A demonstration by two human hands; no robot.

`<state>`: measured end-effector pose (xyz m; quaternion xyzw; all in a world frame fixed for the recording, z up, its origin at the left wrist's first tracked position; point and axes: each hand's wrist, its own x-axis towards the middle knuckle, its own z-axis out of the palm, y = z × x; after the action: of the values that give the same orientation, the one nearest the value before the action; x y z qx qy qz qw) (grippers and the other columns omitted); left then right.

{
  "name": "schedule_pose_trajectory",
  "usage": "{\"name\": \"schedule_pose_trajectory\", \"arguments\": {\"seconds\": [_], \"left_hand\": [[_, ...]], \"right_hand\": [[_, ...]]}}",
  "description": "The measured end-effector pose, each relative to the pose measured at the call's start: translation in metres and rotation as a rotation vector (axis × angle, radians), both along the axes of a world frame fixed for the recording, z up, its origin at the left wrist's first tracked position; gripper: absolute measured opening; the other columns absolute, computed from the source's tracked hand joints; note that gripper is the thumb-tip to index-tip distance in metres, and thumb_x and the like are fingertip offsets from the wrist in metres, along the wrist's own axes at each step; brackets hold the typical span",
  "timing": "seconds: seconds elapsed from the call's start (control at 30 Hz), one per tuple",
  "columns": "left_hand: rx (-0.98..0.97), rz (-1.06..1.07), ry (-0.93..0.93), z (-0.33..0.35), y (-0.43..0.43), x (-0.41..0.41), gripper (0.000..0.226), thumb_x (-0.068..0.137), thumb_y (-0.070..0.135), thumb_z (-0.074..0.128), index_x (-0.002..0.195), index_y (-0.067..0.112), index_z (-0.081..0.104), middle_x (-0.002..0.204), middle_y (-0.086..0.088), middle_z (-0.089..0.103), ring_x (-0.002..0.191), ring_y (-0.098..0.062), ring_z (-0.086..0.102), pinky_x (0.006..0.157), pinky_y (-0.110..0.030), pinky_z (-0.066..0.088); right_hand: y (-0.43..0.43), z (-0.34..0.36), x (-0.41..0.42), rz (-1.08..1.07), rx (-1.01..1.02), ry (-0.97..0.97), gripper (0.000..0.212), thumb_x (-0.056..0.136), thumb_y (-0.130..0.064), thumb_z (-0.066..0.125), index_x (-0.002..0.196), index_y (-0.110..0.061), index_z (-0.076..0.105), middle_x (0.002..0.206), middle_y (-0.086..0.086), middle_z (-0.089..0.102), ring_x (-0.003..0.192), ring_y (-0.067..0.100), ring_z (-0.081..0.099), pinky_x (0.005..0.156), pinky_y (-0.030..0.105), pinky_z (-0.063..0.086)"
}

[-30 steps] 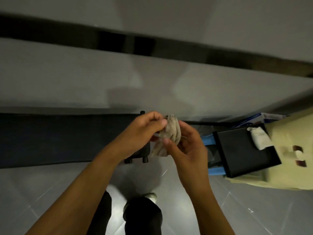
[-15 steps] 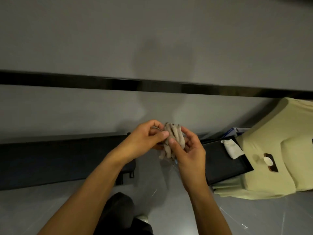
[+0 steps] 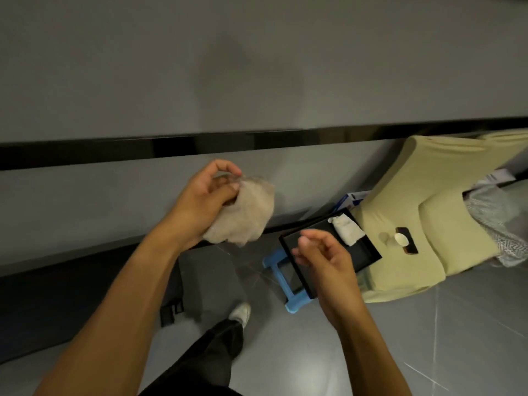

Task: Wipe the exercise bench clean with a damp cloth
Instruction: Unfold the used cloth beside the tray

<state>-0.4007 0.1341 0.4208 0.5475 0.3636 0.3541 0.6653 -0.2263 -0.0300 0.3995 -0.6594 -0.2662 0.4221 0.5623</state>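
Head view: the left hand (image 3: 204, 201) is gripping a bunched beige cloth (image 3: 245, 215) in mid-air, fingers curled round its upper edge. The right hand (image 3: 323, 260) is hovering apart from it, loosely curled and holding nothing, above a black tray (image 3: 363, 250). The dark exercise bench (image 3: 71, 298) is lying low at the left, untouched by the cloth. By my judgement the cloth is being readied, and the next move is calling for lowering it leftward and pressing it flat on the padding.
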Motion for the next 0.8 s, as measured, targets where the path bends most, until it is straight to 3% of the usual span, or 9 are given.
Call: {"name": "schedule_pose_trajectory", "arguments": {"seconds": [0.07, 0.13, 0.2, 0.3, 0.37, 0.47, 0.6, 0.7, 0.8], "left_hand": [[0.01, -0.098, -0.017, -0.004, 0.002, 0.029, 0.02, 0.102, 0.002, 0.055, 0.103, 0.021, 0.06, 0.087, 0.001, 0.067, 0.073, -0.006, 0.064, 0.064, -0.022, 0.054], [-0.043, -0.228, -0.058, -0.008, 0.004, 0.062, 0.014, 0.101, 0.007, 0.056, 0.108, 0.018, 0.06, 0.093, -0.004, 0.067, 0.081, -0.013, 0.065, 0.068, -0.027, 0.057], [-0.136, -0.356, -0.087, -0.015, 0.008, 0.091, 0.021, 0.094, 0.016, 0.062, 0.115, 0.017, 0.06, 0.1, -0.005, 0.07, 0.088, -0.019, 0.067, 0.072, -0.031, 0.059], [-0.152, -0.406, -0.03, -0.029, 0.021, 0.126, 0.046, 0.079, 0.017, 0.077, 0.123, 0.018, 0.06, 0.114, -0.005, 0.071, 0.097, -0.018, 0.072, 0.076, -0.031, 0.061], [-0.098, -0.33, 0.018, -0.039, 0.029, 0.154, 0.045, 0.08, 0.008, 0.08, 0.12, 0.019, 0.063, 0.113, -0.004, 0.071, 0.087, -0.015, 0.073, 0.07, -0.028, 0.06], [-0.154, -0.257, 0.001, -0.056, 0.029, 0.194, 0.037, 0.092, 0.0, 0.07, 0.121, 0.02, 0.061, 0.104, -0.002, 0.075, 0.076, -0.008, 0.071, 0.054, -0.023, 0.053], [-0.293, -0.49, 0.103, -0.081, 0.007, 0.246, 0.04, 0.086, 0.033, 0.076, 0.122, 0.016, 0.069, 0.108, -0.003, 0.078, 0.1, -0.021, 0.074, 0.08, -0.031, 0.059], [-0.349, -0.275, 0.033, -0.101, -0.008, 0.288, 0.032, 0.078, 0.023, 0.076, 0.106, 0.009, 0.07, 0.092, 0.0, 0.078, 0.088, -0.017, 0.072, 0.075, -0.026, 0.058], [-0.334, -0.124, 0.008, -0.119, -0.026, 0.326, 0.022, 0.088, 0.007, 0.071, 0.109, 0.006, 0.063, 0.094, 0.0, 0.074, 0.089, -0.014, 0.068, 0.078, -0.029, 0.059]], "right_hand": [[0.013, 0.0, 0.013, 0.135, 0.017, 0.082, 0.051, 0.087, -0.037, 0.075, 0.132, -0.021, 0.058, 0.115, 0.011, 0.07, 0.109, 0.025, 0.067, 0.093, 0.035, 0.055], [0.03, 0.004, 0.026, 0.234, 0.069, 0.22, 0.061, 0.089, -0.034, 0.072, 0.142, -0.016, 0.048, 0.13, 0.013, 0.065, 0.121, 0.029, 0.063, 0.102, 0.041, 0.052], [0.041, 0.01, 0.045, 0.238, 0.082, 0.305, 0.051, 0.092, -0.025, 0.068, 0.137, -0.006, 0.053, 0.129, 0.018, 0.065, 0.121, 0.035, 0.062, 0.103, 0.045, 0.051], [0.049, 0.008, 0.085, 0.071, 0.071, 0.252, 0.035, 0.092, -0.011, 0.065, 0.126, -0.003, 0.062, 0.118, 0.018, 0.071, 0.111, 0.035, 0.068, 0.092, 0.044, 0.057], [0.05, 0.0, 0.116, -0.027, 0.083, 0.192, 0.031, 0.092, -0.005, 0.064, 0.123, -0.003, 0.062, 0.114, 0.017, 0.072, 0.108, 0.035, 0.069, 0.086, 0.04, 0.059], [0.049, -0.016, 0.155, -0.129, 0.079, 0.111, 0.03, 0.091, -0.013, 0.069, 0.12, -0.014, 0.064, 0.115, 0.014, 0.071, 0.109, 0.036, 0.067, 0.089, 0.053, 0.057], [0.044, -0.036, 0.201, 0.001, 0.024, 0.087, 0.033, 0.085, -0.019, 0.073, 0.117, -0.025, 0.066, 0.115, 0.01, 0.069, 0.108, 0.033, 0.066, 0.092, 0.057, 0.056], [0.042, -0.055, 0.248, 0.044, -0.057, 0.159, 0.041, 0.085, -0.015, 0.077, 0.124, -0.018, 0.065, 0.116, 0.011, 0.071, 0.107, 0.034, 0.069, 0.091, 0.055, 0.057], [0.041, -0.075, 0.298, 0.122, -0.155, 0.334, 0.046, 0.084, -0.021, 0.078, 0.124, -0.004, 0.063, 0.113, 0.021, 0.072, 0.103, 0.039, 0.07, 0.086, 0.048, 0.059]]}}
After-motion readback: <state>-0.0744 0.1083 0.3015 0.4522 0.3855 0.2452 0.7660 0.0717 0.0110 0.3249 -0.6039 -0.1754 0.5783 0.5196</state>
